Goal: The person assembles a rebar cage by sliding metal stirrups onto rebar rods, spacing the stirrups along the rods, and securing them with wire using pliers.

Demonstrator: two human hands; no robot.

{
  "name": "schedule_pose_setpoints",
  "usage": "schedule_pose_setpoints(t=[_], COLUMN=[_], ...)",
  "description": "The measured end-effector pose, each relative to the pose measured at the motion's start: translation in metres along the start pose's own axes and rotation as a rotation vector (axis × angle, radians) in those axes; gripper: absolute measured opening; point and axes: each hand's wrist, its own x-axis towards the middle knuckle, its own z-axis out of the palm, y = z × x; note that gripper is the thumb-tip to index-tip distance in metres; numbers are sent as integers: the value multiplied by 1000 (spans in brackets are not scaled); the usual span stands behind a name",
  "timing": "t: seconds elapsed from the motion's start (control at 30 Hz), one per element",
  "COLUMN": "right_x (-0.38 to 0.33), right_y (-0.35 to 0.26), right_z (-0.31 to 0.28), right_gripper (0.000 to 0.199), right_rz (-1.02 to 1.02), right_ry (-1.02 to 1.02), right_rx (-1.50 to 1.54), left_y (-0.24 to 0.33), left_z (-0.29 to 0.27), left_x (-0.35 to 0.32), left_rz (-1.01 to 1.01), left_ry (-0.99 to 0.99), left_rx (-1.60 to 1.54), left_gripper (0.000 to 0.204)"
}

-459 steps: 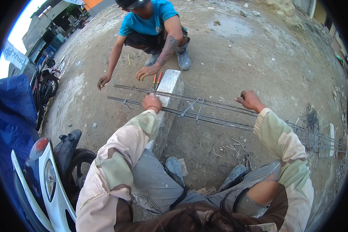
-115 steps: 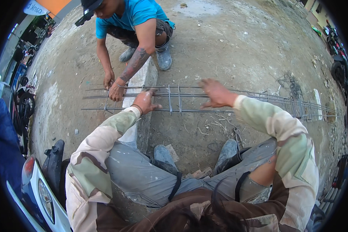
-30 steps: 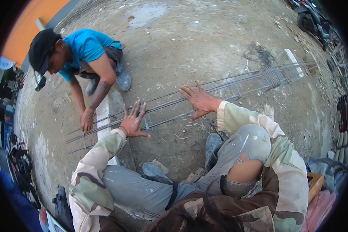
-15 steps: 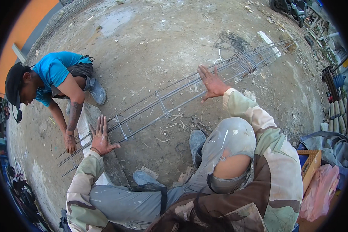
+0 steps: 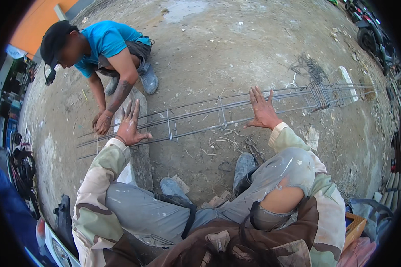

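Observation:
A long rebar cage point(image 5: 196, 129) of thin steel bars with square wire stirrups point(image 5: 169, 124) lies across the ground in front of me. My left hand point(image 5: 130, 127) rests on its bars near the left end, fingers spread. My right hand point(image 5: 263, 110) lies over the bars farther right, its fingers apart too. Several stirrups are bunched together point(image 5: 321, 95) toward the right end. At the left end, a co-worker's hands point(image 5: 102, 122) are at the bars beside my left hand; what those fingers hold is too small to make out.
A co-worker in a blue shirt point(image 5: 109, 42) crouches at the left. Under the cage are a concrete block point(image 5: 141, 155) and a pale block point(image 5: 348, 83). Tangled wire point(image 5: 308, 67) lies behind it. A dark hand tool point(image 5: 254, 150) is by my boot point(image 5: 243, 168). A motorcycle point(image 5: 372, 38) stands far right.
The view has swung left, so the cage now looks more level and sits farther right. Both my hands stay spread at about the same places on it.

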Motion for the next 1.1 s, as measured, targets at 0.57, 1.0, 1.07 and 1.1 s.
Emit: schedule_pose_setpoints(t=[0.57, 1.0, 1.07, 1.1], right_x=[50, 60, 60, 61], right_y=[-88, -114, -112, -114], right_z=[-38, -10, -7, -5], right_gripper=[147, 142, 141, 141], right_rz=[-363, -389, -373, -398], right_ry=[-147, -26, -20, -13], right_rx=[20, 79, 74, 80], left_y=[98, 85, 82, 80], left_z=[31, 35, 40, 41], left_x=[-34, -37, -35, -38], left_rz=[415, 279, 275, 303], left_ry=[-221, -250, -239, -239], left_rx=[94, 102, 103, 108], left_gripper=[128, 126, 125, 125])
